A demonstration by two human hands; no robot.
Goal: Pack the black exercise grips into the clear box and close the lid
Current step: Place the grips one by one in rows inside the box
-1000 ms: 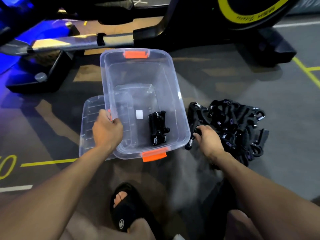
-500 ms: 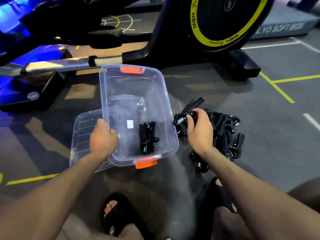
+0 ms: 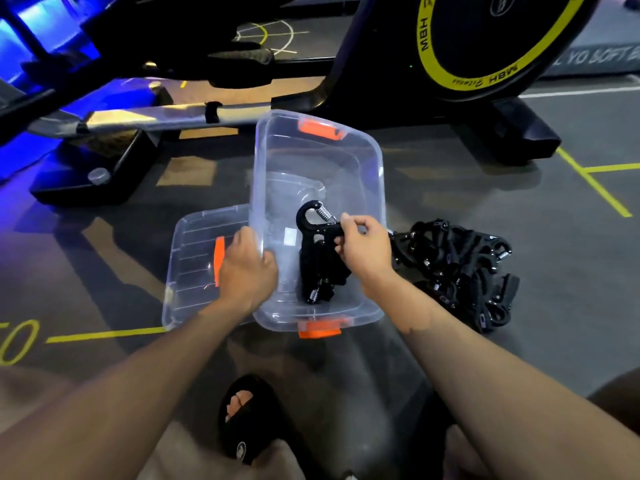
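Behind both hands, an exercise bike (image 3: 450, 46) with a yellow-ringed wheel stands on the grey gym floor (image 3: 519, 237), which carries everything else. Between the hands sits the clear box (image 3: 375, 188) with its orange latches; the left hand (image 3: 247, 268) grips its near-left rim, fingers curled over the edge, steadying it. Under and to the left of that hand the clear lid (image 3: 194, 258) lies flat on the floor, partly tucked beneath the box. To the right of the right hand, outside the box, a heap of black grips (image 3: 460, 271) waits, well tangled. Just below the right hand, a few packed grips (image 3: 318, 271) already lie on the box bottom. The right hand (image 3: 363, 251) is over the box's open top and pinches one grip (image 3: 317, 220) by a handle, fingers narrow around it, spring end up and away from the wrist.

To do this step well, I would lower the held grip alongside those already inside, handles parallel, rather than drop it, so later ones stack low enough for the lid to shut. Keeping the left hand on the rim should stop the light box from sliding.
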